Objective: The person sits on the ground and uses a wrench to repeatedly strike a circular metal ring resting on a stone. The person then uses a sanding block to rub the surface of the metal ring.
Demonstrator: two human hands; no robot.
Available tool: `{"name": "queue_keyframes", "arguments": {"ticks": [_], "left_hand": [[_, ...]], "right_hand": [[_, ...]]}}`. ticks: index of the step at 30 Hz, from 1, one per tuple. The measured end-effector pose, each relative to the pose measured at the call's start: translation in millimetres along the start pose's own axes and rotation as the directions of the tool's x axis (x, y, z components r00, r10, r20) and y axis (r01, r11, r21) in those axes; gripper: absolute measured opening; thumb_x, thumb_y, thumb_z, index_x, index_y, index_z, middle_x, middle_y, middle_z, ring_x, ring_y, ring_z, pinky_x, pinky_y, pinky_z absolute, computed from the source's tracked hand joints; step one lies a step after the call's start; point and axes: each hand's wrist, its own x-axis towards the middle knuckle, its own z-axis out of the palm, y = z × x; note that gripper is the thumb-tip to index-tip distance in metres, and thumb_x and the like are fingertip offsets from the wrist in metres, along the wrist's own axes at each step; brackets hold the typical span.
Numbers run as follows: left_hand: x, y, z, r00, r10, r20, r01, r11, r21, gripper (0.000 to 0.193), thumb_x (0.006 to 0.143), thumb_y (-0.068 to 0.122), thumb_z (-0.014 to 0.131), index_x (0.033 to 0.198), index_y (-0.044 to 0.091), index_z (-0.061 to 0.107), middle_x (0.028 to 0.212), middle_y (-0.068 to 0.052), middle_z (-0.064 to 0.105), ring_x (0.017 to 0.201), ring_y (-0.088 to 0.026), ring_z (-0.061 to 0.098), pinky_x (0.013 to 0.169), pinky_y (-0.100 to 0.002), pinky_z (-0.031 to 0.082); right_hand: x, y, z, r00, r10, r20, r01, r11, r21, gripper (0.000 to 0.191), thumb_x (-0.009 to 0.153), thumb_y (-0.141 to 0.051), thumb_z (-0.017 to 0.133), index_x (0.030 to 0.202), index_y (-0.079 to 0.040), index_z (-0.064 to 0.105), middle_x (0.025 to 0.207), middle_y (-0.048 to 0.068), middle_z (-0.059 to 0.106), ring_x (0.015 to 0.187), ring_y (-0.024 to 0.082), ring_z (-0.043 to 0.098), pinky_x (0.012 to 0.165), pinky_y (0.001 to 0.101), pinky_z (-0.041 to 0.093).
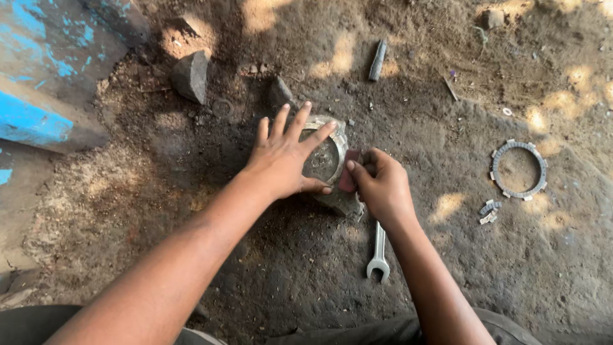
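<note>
Dirt ground (pixel 447 128) lies open around left hand (pixel 281 160), metal part (pixel 325 160).

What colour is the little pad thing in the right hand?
The small flat pad pinched in the right hand is dull reddish-pink, seen in the head view.

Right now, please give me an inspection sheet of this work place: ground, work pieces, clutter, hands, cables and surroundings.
Surface: bare dirt ground, dusty, with patches of sunlight.
Job's things: round metal part lying on the ground; small reddish piece pressed against its edge.
Clutter: open-end spanner, toothed ring plate, broken ring pieces, dark metal rod, stones.
Hands: left hand lies flat, fingers spread, on the round metal part; right hand has its grip closed on the small reddish piece.
Cables: nothing seen.
Surroundings: blue painted block at upper left.
</note>
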Motion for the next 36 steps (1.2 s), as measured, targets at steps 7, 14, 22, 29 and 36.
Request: {"name": "queue_keyframes", "arguments": {"ticks": [7, 14, 22, 29, 36], "left_hand": [[-3.4, 3.7, 10.5, 0.994, 0.047, -0.094, -0.03, 0.984, 0.177, 0.127, 0.069, 0.089, 0.058, 0.162, 0.027, -0.002, 0.169, -0.017, -0.006, 0.154, -0.043, -0.004, 0.121, -0.064, 0.002], [6.3, -1.5, -0.6, 0.989, 0.042, 0.138, -0.05, 0.997, 0.056, 0.135, 0.069, 0.078, 0.071, 0.161, 0.03, -0.015, 0.168, -0.013, -0.025, 0.152, -0.041, -0.023, 0.119, -0.064, -0.004], [2.0, -3.2, -1.7, 0.992, 0.062, 0.11, -0.063, 0.998, 0.002, 0.136, 0.068, 0.071, 0.08, 0.161, 0.033, -0.011, 0.169, -0.011, -0.024, 0.153, -0.039, -0.024, 0.12, -0.064, -0.006], [4.2, -6.2, 4.2, 0.995, 0.065, 0.078, -0.064, 0.998, -0.01, 0.135, 0.066, 0.074, 0.08, 0.162, 0.035, -0.007, 0.17, -0.011, -0.019, 0.155, -0.04, -0.021, 0.121, -0.065, -0.004], [5.5, -7.8, 8.0, 0.995, 0.084, 0.048, -0.084, 0.996, 0.001, 0.135, 0.065, 0.075, 0.079, 0.162, 0.033, -0.005, 0.169, -0.013, -0.016, 0.154, -0.042, -0.017, 0.12, -0.067, -0.002]], "right_hand": [[-0.4, 7.1, 5.7, 0.999, -0.053, 0.006, 0.053, 0.996, -0.074, 0.02, 0.09, -0.019, 0.073, 0.102, -0.003, 0.069, 0.084, 0.005, 0.076, 0.072, 0.01, 0.071, 0.064, 0.0278, 0.059], [1.0, 3.0, 9.0, 0.988, -0.119, -0.095, 0.1, 0.978, -0.185, 0.022, 0.088, -0.019, 0.076, 0.093, 0.001, 0.069, 0.078, 0.012, 0.074, 0.066, 0.016, 0.069, 0.062, 0.0329, 0.055], [-8.1, 5.2, 17.4, 0.974, -0.178, -0.141, 0.169, 0.983, -0.072, 0.015, 0.087, -0.017, 0.071, 0.092, -0.003, 0.068, 0.073, 0.009, 0.074, 0.066, 0.011, 0.072, 0.063, 0.0308, 0.055], [-8.5, 9.5, 20.5, 0.907, -0.372, -0.2, 0.332, 0.92, -0.207, 0.017, 0.092, -0.015, 0.072, 0.088, 0.0, 0.066, 0.077, 0.015, 0.071, 0.069, 0.023, 0.068, 0.065, 0.0369, 0.052], [-6.8, 14.3, 24.9, 0.913, -0.347, -0.214, 0.286, 0.919, -0.272, 0.024, 0.094, -0.018, 0.073, 0.085, 0.002, 0.064, 0.078, 0.018, 0.07, 0.067, 0.025, 0.067, 0.063, 0.0382, 0.051]]}}
